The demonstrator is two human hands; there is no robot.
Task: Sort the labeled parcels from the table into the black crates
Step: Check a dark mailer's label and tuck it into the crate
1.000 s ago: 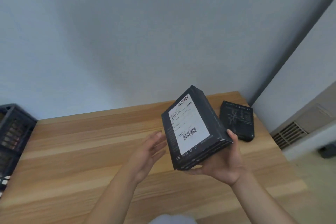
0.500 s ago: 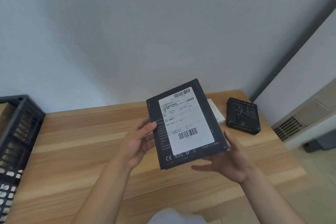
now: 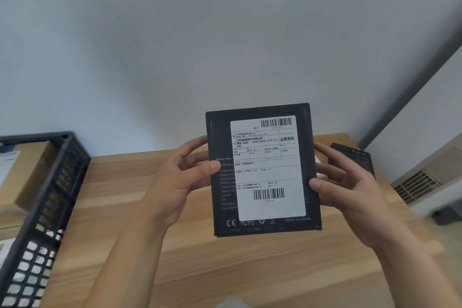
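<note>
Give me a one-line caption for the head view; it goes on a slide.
Both hands, left hand and right hand, hold a black labeled parcel upright above the wooden table, beside a black crate.

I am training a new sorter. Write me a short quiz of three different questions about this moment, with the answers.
1. True or false: both hands hold the black parcel.
2. What already lies in the black crate? A) a brown carton B) a bottle
3. Fill in: the parcel's white label shows ___ barcodes.

Key: 1 true, left hand and right hand grip its sides. 2 A, the brown carton. 3 two.
</note>
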